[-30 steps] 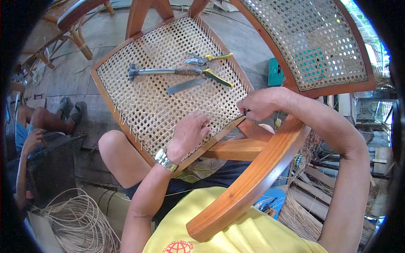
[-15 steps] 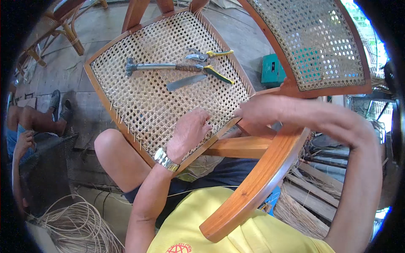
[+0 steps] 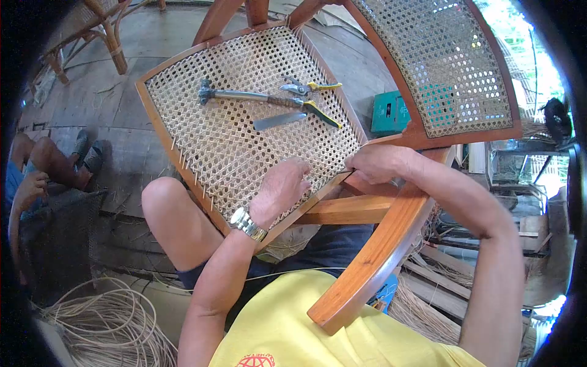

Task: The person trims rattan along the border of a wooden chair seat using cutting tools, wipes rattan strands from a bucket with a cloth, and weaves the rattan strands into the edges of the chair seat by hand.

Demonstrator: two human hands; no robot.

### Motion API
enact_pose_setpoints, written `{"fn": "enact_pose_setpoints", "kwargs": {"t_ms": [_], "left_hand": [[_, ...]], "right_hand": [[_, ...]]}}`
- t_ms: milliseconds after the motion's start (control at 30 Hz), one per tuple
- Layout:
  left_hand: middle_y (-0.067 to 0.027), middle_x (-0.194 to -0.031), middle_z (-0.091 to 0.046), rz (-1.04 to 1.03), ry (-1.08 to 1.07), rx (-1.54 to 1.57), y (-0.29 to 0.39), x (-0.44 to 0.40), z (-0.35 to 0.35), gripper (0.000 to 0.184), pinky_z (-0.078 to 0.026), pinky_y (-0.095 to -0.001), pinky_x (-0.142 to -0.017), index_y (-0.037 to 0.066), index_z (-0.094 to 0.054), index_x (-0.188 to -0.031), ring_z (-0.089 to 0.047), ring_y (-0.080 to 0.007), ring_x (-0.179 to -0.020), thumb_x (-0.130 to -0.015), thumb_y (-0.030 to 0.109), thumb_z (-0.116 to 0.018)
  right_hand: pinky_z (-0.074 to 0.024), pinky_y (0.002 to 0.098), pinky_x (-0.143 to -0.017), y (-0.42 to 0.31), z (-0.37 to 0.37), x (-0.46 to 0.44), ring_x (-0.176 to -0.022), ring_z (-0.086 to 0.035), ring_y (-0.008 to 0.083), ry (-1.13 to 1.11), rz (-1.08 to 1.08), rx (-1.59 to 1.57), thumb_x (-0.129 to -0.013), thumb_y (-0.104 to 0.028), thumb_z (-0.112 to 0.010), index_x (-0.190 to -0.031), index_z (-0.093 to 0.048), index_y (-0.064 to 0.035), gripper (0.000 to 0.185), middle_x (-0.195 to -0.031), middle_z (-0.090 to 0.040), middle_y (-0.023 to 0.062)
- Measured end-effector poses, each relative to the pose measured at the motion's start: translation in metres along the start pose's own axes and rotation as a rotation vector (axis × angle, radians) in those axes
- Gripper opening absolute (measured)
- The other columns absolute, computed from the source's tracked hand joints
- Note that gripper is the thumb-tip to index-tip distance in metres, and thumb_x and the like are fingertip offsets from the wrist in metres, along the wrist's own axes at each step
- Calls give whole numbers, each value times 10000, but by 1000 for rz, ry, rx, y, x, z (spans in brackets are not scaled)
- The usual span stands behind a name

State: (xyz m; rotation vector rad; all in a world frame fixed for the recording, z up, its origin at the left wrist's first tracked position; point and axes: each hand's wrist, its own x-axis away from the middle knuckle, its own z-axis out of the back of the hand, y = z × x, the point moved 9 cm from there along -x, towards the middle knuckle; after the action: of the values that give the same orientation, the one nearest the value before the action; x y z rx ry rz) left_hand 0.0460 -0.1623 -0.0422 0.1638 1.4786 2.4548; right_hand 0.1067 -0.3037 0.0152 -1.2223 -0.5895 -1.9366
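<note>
A wooden chair's woven cane seat (image 3: 244, 147) lies in front of me, cane ends sticking up along its edges. My left hand (image 3: 282, 186), with a metal watch (image 3: 247, 223) on its wrist, rests on the weave near the front rail. Its fingers are curled down, and anything in them is hidden. At the seat's right front corner, my right hand (image 3: 378, 164) is closed against the frame; what it pinches cannot be made out. A hammer (image 3: 244, 95), yellow-handled pruning shears (image 3: 309, 87) and a flat metal blade (image 3: 279, 121) lie on the cane.
The curved wooden armrest (image 3: 373, 263) crosses close to my chest. A cane backrest (image 3: 446, 67) rises at right, near a green box (image 3: 389, 114). Coiled cane (image 3: 116, 324) lies lower left. Another person's legs (image 3: 52, 162) and hand show at the left edge.
My right hand has come from a blurred sweep to rest at the seat corner, its elbow lower and nearer. My left hand stays on the weave. The view has shifted slightly.
</note>
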Motion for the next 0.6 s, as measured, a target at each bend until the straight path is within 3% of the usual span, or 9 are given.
{"fn": "enact_pose_setpoints", "kwargs": {"t_ms": [133,233,300,400,600], "left_hand": [[-185,-976,-652,-20,20,31,1,1,3,228,-513,-473,-851,16,-678,-1017,-645,-377,-971,-819,120,-718],[-186,-980,-653,-6,8,3,-1,-1,-1,241,-514,-471,-853,12,-677,-1023,-646,-375,-973,-815,126,-722],[-148,-873,-659,-42,77,-42,0,1,-1,228,-511,-438,-775,6,-692,-1004,-649,-340,-844,-829,147,-732],[-143,-868,-655,-61,100,-21,2,2,1,225,-510,-439,-769,11,-687,-1002,-648,-338,-836,-828,148,-728],[-144,-873,-652,-62,108,-29,5,2,4,223,-507,-437,-774,9,-679,-1001,-643,-340,-846,-836,153,-723]], "right_hand": [[-520,453,-860,0,42,28,-975,-673,377,202,-13,-153,-896,-197,-591,-1089,-672,-26,270,-1001,-703,209],[-519,451,-865,-17,25,35,-983,-675,372,113,63,-282,-895,-195,-592,-1106,-674,-40,274,-1009,-701,215],[-519,458,-860,-18,23,34,-984,-674,375,84,20,-262,-895,-185,-587,-1121,-672,-44,279,-985,-701,224],[-519,470,-850,-7,25,27,-966,-677,382,173,10,-197,-897,-177,-579,-1134,-664,-46,284,-960,-702,229],[-514,483,-844,5,17,15,-961,-675,398,67,4,-226,-891,-161,-572,-1144,-654,-45,290,-988,-700,227]]}}
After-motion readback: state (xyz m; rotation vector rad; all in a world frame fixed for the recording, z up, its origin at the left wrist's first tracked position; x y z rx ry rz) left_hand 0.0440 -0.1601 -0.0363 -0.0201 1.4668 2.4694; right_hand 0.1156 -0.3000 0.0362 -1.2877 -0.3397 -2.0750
